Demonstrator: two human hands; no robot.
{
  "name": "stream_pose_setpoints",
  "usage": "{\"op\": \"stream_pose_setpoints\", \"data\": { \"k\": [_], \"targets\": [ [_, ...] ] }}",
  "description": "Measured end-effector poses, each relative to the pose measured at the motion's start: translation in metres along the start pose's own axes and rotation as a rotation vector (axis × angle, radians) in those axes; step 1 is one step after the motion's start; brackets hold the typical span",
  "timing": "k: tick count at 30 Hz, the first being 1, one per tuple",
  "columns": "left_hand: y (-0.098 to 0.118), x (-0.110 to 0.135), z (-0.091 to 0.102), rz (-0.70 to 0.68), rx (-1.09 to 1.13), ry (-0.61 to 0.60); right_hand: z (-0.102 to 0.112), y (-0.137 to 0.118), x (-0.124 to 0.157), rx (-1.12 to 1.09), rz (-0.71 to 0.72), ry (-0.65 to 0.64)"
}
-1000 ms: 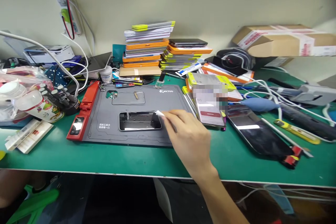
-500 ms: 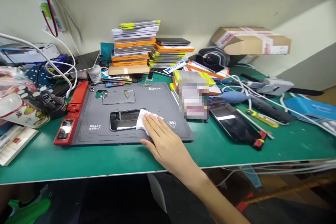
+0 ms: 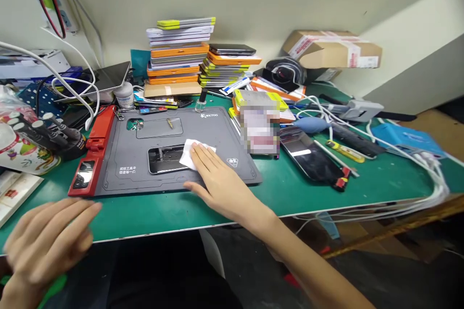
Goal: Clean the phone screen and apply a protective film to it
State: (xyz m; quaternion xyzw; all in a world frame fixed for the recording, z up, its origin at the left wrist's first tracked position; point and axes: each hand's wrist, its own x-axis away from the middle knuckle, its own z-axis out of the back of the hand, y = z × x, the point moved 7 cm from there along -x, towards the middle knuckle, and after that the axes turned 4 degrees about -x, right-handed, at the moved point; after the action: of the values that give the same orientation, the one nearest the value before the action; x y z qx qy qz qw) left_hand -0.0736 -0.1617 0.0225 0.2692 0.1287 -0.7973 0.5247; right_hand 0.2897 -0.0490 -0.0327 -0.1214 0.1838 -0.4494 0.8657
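My right hand (image 3: 216,181) lies flat with its fingers stretched out, pressing a small white wipe (image 3: 188,152) onto the right end of a phone (image 3: 164,159) that sits in the recess of a grey work mat (image 3: 174,154). My left hand (image 3: 43,246) hovers at the lower left over the table's front edge. It is blurred, its fingers loosely extended, with nothing in it. It touches nothing.
A red holder (image 3: 92,154) runs along the mat's left side. Stacks of phone cases (image 3: 179,53) stand at the back. A phone (image 3: 261,130), a dark screen (image 3: 313,157), white cables (image 3: 398,154) and a cardboard box (image 3: 331,48) lie to the right; tools and bottles (image 3: 39,140) crowd the left.
My right hand came down from holding the wipe pinched above the phone to pressing it flat on it. My left hand has come into view at the lower left. The view shifted right.
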Motion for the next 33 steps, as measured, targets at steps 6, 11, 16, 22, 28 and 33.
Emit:
{"op": "stream_pose_setpoints", "data": {
  "k": [6,11,16,22,28,33],
  "targets": [
    [0.02,-0.148,-0.063,-0.076,-0.224,-0.12,-0.001,0.0,0.025,0.041,0.072,0.024],
    [0.013,-0.191,-0.102,-0.05,-0.313,-0.303,-0.001,0.014,-0.016,-0.02,0.01,-0.016],
    [0.007,-0.182,-0.113,0.036,-0.289,-0.301,-0.004,0.009,-0.007,0.015,-0.005,0.019],
    [0.005,-0.175,-0.119,0.091,-0.27,-0.376,-0.006,-0.005,0.026,0.141,0.092,0.093],
    [0.006,-0.177,-0.116,0.098,-0.266,-0.346,-0.007,0.01,-0.026,0.038,-0.003,-0.06],
    [0.001,-0.175,-0.116,0.133,-0.212,-0.336,-0.009,-0.005,-0.018,0.054,0.007,-0.041]
  ]
}}
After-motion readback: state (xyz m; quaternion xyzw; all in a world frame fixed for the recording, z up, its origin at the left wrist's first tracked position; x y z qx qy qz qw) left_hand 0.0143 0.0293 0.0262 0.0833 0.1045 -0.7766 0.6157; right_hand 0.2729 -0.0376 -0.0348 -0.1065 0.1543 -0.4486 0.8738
